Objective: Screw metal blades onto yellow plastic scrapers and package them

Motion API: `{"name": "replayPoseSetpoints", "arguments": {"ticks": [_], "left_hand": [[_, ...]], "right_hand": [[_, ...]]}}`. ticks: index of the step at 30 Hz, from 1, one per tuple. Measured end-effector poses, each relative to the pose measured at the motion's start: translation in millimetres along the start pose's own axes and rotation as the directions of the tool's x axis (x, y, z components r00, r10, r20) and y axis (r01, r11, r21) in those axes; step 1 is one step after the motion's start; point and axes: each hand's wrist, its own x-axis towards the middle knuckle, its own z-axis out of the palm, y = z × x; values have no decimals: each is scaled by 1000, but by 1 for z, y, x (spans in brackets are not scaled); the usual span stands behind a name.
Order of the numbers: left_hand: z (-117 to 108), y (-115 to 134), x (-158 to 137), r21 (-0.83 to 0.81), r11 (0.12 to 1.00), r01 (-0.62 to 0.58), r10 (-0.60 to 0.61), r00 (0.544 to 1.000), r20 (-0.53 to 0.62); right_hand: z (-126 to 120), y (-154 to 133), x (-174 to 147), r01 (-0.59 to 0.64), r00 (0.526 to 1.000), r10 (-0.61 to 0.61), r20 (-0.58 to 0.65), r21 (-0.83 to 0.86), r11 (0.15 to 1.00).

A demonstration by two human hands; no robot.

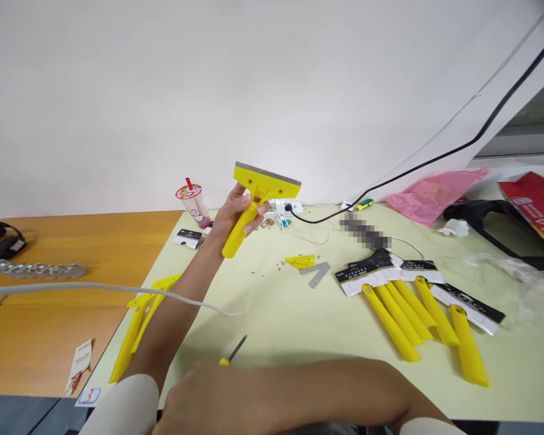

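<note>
Raised over the back of the table, my left hand (240, 214) is closed around the neck of a yellow scraper (241, 232). Its wide head points up, with a metal blade along the top edge and two screws in the face. My right hand (204, 393) is low at the front, bent across my body, its back towards me. From behind it sticks out a screwdriver (238, 349) with a dark shaft and a bit of yellow handle; the fingers around it are hidden. Loose blades (317, 273), yellow clamp plates (300, 261) and small screws lie mid-table.
Yellow scraper handles (401, 317) with black-and-white cards lie at right, more yellow scrapers (138, 314) beside my left forearm. A drink cup (196, 208), a power strip (294, 208) and a pink bag (430, 196) stand along the wall. A white cable (118, 288) crosses in front of my left forearm.
</note>
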Motion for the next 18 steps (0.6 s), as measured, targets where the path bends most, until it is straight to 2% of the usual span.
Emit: {"name": "replayPoseSetpoints", "arguments": {"ticks": [2,4,8,11,14,16,18], "left_hand": [[-7,2,-6,-2,999,-38,38,999,1],[-15,3,-14,-6,998,-69,69,998,-6],[-31,3,-26,5,995,-98,98,993,-65],[-40,6,-28,6,994,-105,105,986,-126],[-46,13,-24,-14,996,-84,81,984,-158],[-49,18,-22,-11,996,-84,81,984,-158],[-52,22,-22,17,996,-86,88,984,-155]], "right_hand": [[-6,14,-22,-70,995,70,-69,-6,998],[-15,31,-50,-75,968,74,-240,5,997],[-42,55,-113,134,939,-49,-341,229,964],[-59,62,-156,191,881,-35,-472,286,939],[-67,69,-192,141,807,99,-583,352,925],[-67,75,-210,169,811,127,-572,436,884],[-66,81,-223,271,839,56,-542,505,820]]}}
